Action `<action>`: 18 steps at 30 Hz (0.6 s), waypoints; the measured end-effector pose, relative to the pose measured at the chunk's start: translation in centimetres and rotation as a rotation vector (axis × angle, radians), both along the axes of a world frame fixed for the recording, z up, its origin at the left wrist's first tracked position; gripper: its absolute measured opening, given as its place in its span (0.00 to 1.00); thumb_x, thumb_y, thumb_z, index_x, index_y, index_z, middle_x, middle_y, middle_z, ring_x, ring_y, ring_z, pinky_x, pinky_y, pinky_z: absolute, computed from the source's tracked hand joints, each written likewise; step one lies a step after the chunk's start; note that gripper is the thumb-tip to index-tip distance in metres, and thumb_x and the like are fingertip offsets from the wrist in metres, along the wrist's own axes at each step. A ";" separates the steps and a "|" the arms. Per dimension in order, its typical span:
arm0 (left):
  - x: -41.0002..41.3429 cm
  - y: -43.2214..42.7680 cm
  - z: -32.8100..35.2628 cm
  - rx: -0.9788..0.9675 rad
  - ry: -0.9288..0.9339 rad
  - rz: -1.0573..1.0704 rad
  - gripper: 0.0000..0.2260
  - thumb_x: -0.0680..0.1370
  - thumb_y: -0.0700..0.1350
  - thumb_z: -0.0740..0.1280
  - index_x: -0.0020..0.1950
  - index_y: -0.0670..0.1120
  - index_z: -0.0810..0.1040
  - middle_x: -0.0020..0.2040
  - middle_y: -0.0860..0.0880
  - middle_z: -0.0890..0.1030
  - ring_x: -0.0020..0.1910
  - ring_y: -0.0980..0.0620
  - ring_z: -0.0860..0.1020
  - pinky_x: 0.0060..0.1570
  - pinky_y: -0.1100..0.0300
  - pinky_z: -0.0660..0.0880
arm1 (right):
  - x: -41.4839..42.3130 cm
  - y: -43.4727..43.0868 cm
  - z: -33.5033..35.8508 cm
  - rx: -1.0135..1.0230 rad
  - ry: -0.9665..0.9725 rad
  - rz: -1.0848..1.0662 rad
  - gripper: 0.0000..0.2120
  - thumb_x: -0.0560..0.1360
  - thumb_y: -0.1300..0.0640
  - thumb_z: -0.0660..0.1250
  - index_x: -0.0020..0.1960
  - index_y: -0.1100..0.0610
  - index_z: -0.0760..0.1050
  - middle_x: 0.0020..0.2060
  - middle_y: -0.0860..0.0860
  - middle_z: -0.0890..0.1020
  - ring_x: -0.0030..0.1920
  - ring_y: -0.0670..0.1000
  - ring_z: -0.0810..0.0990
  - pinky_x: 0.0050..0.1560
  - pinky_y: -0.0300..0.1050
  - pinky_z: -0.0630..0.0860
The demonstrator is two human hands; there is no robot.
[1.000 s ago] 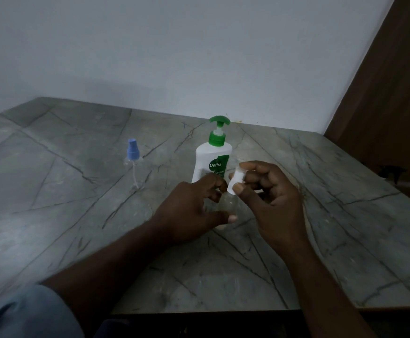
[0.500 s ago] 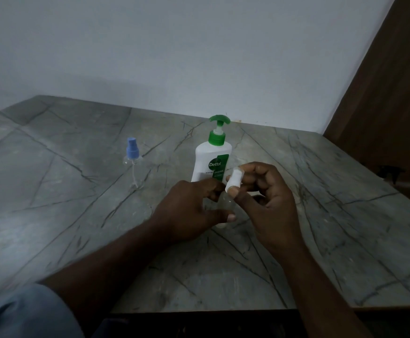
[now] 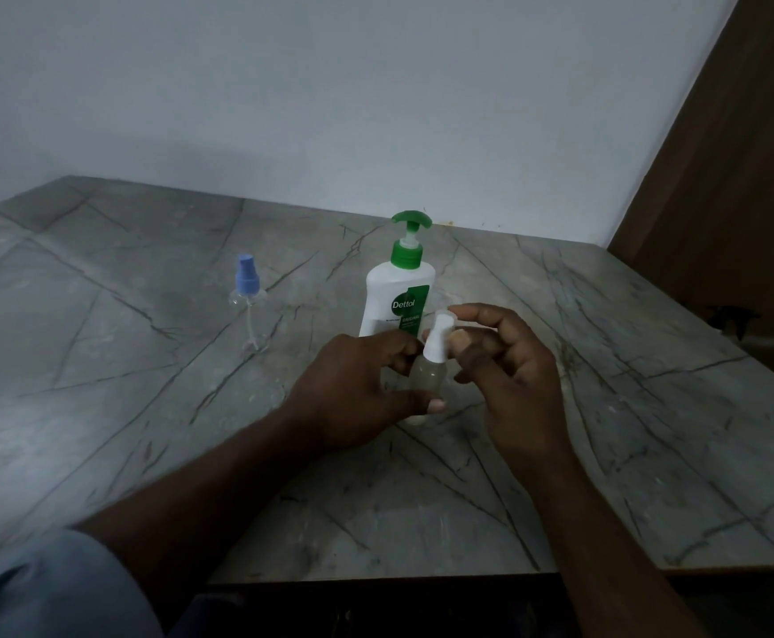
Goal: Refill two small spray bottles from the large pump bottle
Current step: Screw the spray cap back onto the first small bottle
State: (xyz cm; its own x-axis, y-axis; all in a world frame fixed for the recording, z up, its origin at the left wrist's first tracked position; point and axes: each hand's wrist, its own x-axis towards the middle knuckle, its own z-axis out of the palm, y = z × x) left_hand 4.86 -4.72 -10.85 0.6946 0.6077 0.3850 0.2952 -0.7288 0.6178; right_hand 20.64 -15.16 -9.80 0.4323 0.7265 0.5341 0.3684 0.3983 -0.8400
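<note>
Item: small spray bottle (image 3: 424,377), likely light, slick plastic; left hand (image 3: 353,389) grips its body, right hand (image 3: 509,379) pinches white spray head (image 3: 436,343).

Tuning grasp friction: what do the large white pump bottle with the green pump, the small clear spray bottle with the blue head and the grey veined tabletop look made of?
Large white pump bottle: opaque plastic, satin, by its soft dull sheen. Small clear spray bottle: probably transparent plastic; the dip tube shows through. Grey veined tabletop: marble or marble-look laminate, matte; cannot tell which.
</note>
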 end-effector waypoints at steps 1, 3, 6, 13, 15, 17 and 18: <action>0.0 0.0 0.0 -0.002 0.005 -0.001 0.22 0.70 0.65 0.75 0.60 0.58 0.81 0.50 0.63 0.83 0.45 0.75 0.77 0.40 0.73 0.68 | 0.0 0.0 0.1 0.012 0.000 -0.024 0.11 0.77 0.50 0.69 0.56 0.54 0.82 0.48 0.47 0.87 0.47 0.46 0.85 0.42 0.39 0.79; 0.0 -0.1 0.0 -0.008 0.013 0.002 0.23 0.70 0.66 0.75 0.60 0.58 0.80 0.49 0.65 0.81 0.46 0.75 0.77 0.41 0.73 0.69 | 0.1 -0.1 0.1 0.030 0.029 -0.086 0.08 0.79 0.52 0.67 0.52 0.54 0.82 0.43 0.48 0.87 0.43 0.47 0.85 0.40 0.38 0.78; 0.0 0.0 0.0 -0.012 0.012 0.011 0.24 0.70 0.67 0.74 0.61 0.58 0.79 0.47 0.67 0.79 0.47 0.76 0.76 0.41 0.72 0.69 | 0.6 -0.2 0.1 0.026 0.068 -0.115 0.10 0.78 0.52 0.67 0.52 0.57 0.81 0.39 0.51 0.86 0.40 0.48 0.85 0.39 0.39 0.77; 0.0 -0.2 0.0 0.009 -0.005 0.020 0.19 0.70 0.64 0.76 0.57 0.59 0.81 0.46 0.64 0.81 0.45 0.73 0.78 0.40 0.72 0.69 | 0.1 0.0 -0.4 -0.085 -0.116 0.023 0.16 0.75 0.56 0.72 0.62 0.51 0.81 0.53 0.48 0.87 0.56 0.50 0.85 0.52 0.60 0.83; 0.0 -0.2 0.0 0.012 -0.002 0.022 0.19 0.70 0.64 0.76 0.57 0.58 0.81 0.48 0.63 0.83 0.45 0.71 0.79 0.41 0.70 0.71 | 0.0 0.0 -0.4 -0.089 -0.138 0.002 0.16 0.74 0.54 0.73 0.61 0.48 0.81 0.52 0.46 0.87 0.55 0.49 0.85 0.51 0.61 0.83; 0.0 -0.2 0.1 0.007 0.003 0.019 0.21 0.71 0.63 0.76 0.59 0.57 0.81 0.51 0.60 0.84 0.46 0.67 0.80 0.44 0.66 0.74 | 0.0 0.0 -0.4 -0.085 -0.132 -0.024 0.15 0.71 0.50 0.75 0.58 0.46 0.81 0.49 0.44 0.87 0.52 0.48 0.86 0.50 0.56 0.84; 0.0 -0.2 0.1 0.008 0.010 0.017 0.22 0.71 0.64 0.76 0.61 0.56 0.81 0.52 0.59 0.84 0.46 0.67 0.80 0.43 0.66 0.75 | 0.0 0.0 -0.3 -0.083 -0.129 -0.041 0.14 0.69 0.48 0.76 0.55 0.44 0.80 0.47 0.42 0.86 0.50 0.47 0.85 0.47 0.51 0.83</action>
